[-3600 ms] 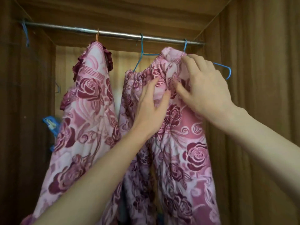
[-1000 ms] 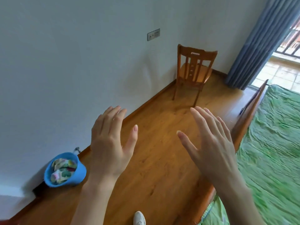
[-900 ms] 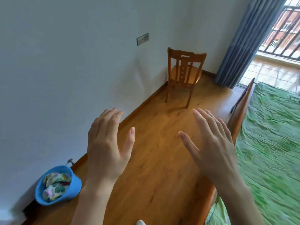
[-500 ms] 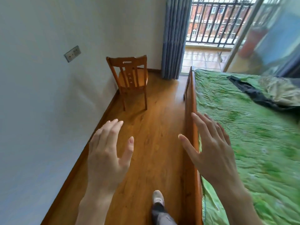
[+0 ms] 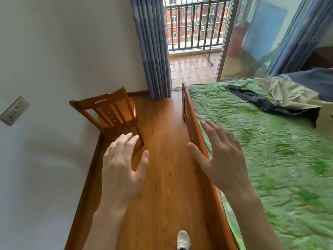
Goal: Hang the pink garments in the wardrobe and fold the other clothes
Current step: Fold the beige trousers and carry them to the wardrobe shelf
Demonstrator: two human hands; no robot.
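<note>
While both palms face down with nothing held, I see the bed (image 5: 281,159) under green sheet right of my right hand (image 5: 223,159). Wooden chair (image 5: 111,114) sits just beyond my left hand (image 5: 122,170). Dark garment (image 5: 266,103) and beige garment (image 5: 288,96) lie on the bed, well past the right fingers (image 5: 212,130). All fingers spread, empty.
</note>
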